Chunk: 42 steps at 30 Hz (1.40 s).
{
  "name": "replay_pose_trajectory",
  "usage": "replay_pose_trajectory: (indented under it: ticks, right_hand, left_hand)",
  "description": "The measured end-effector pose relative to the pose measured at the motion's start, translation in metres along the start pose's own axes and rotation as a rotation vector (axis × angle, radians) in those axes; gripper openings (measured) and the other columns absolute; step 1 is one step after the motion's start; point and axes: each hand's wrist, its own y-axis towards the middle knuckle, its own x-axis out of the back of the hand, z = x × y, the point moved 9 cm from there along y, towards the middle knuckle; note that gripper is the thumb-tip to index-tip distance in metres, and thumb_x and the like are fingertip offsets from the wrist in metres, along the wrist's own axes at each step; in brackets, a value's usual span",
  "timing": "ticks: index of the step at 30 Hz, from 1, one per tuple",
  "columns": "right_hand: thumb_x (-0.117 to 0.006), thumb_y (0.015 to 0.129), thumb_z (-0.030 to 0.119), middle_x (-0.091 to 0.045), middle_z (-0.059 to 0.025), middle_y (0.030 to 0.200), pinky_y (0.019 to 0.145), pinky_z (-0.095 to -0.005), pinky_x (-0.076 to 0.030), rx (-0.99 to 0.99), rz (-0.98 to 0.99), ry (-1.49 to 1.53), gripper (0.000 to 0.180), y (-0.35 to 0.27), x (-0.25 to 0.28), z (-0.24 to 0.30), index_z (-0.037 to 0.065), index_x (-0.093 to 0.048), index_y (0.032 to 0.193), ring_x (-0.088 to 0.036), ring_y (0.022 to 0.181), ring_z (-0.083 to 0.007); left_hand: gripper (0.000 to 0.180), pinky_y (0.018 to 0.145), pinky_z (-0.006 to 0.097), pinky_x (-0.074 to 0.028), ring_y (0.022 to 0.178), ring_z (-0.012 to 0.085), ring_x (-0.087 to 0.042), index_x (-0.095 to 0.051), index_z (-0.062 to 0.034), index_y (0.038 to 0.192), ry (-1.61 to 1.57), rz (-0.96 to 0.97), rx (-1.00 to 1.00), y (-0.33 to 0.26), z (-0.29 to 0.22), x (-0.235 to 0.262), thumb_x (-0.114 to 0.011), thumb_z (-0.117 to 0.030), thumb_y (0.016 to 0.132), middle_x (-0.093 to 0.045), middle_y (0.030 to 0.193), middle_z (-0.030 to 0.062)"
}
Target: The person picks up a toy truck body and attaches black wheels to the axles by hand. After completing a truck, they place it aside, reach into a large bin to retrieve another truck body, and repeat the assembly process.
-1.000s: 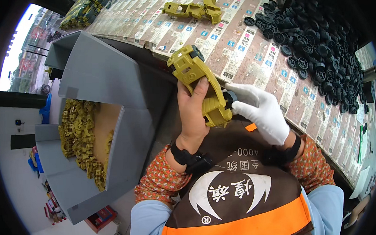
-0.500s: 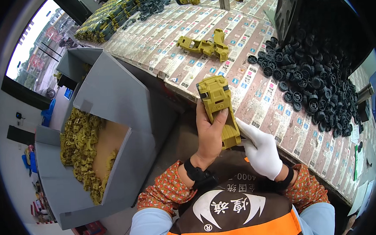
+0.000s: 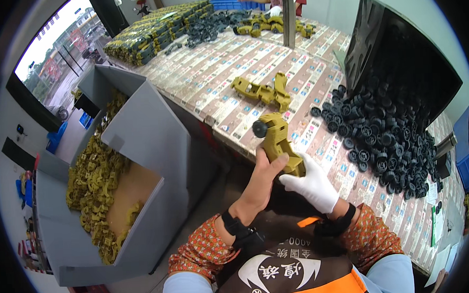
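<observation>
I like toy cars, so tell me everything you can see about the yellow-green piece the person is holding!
The olive-yellow toy body looks like moulded plastic. It stands tilted, one end up, above the table edge. One black wheel sits at its top left. The bare left hand grips its lower part, and the white-gloved right hand holds its bottom end.

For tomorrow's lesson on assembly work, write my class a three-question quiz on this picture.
1. True or false: both hands are gloved.
2. What is fitted on the olive-green toy vehicle body? A) a black wheel B) a blue lid C) a screw
3. Fill in: the loose black wheels lie heaped to the person's ____.

Key:
1. False: only the right hand wears a white glove; the left hand is bare.
2. A: a black wheel.
3. Right, on the table.
</observation>
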Motion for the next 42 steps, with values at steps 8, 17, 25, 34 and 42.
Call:
replay_pose_trajectory:
  ticks: [8, 17, 25, 34, 42]
  right_hand:
    - [-0.070, 0.096, 0.034, -0.071, -0.0088, 0.110, 0.069, -0.0389, -0.057, -0.186, -0.126, 0.421, 0.046, 0.096, 0.131, -0.016, 0.006, -0.064, 0.132, -0.070, 0.081, -0.0247]
    - [-0.068, 0.100, 0.022, -0.070, -0.0020, 0.103, 0.069, -0.0340, -0.057, -0.156, -0.372, 0.286, 0.025, 0.325, 0.223, -0.034, 0.008, -0.072, 0.120, -0.067, 0.089, -0.0185]
    - [-0.072, 0.087, 0.002, -0.068, -0.0092, 0.112, 0.073, -0.0346, -0.055, 0.425, -0.493, -0.011, 0.057, 0.457, 0.295, 0.039, -0.003, -0.055, 0.141, -0.066, 0.090, -0.0169]
    - [-0.071, 0.084, 0.003, -0.064, -0.0214, 0.132, 0.099, -0.0435, -0.053, 0.609, 0.078, -1.045, 0.050, 0.135, 0.069, 0.049, 0.005, -0.063, 0.133, -0.064, 0.118, -0.0409]
    - [-0.070, 0.064, 0.019, -0.059, -0.0148, 0.118, 0.084, -0.0408, -0.051, 0.077, 0.404, -1.274, 0.047, -0.036, 0.102, -0.046, 0.005, -0.061, 0.108, -0.061, 0.112, -0.0331]
  left_hand:
    - [0.023, 0.091, 0.025, -0.044, 0.107, 0.0071, -0.056, -0.061, -0.0111, 0.126, 0.365, 0.183, 0.165, -0.020, 0.008, 0.085, -0.059, -0.019, 0.105, -0.063, 0.117, -0.0031]
    - [0.035, 0.095, 0.033, -0.052, 0.110, 0.0185, -0.067, -0.063, -0.0068, 0.129, 1.058, 0.306, 0.537, -0.079, 0.094, 0.212, -0.069, -0.027, 0.101, -0.070, 0.118, 0.0094]
    - [0.037, 0.095, 0.036, -0.054, 0.109, 0.0248, -0.068, -0.063, -0.0044, 0.128, 0.999, 0.287, 0.526, -0.037, 0.100, 0.225, -0.068, -0.028, 0.100, -0.070, 0.120, 0.0146]
    - [0.055, 0.111, 0.049, -0.044, 0.133, 0.0406, -0.055, -0.061, -0.0079, 0.139, 1.336, 0.787, -0.094, 0.026, 0.244, 0.186, -0.062, -0.040, 0.094, -0.060, 0.142, 0.0220]
    - [0.054, 0.112, 0.049, -0.043, 0.133, 0.0404, -0.055, -0.061, -0.0080, 0.139, 1.127, 1.002, 0.337, -0.182, 0.307, 0.212, -0.062, -0.039, 0.095, -0.060, 0.142, 0.0218]
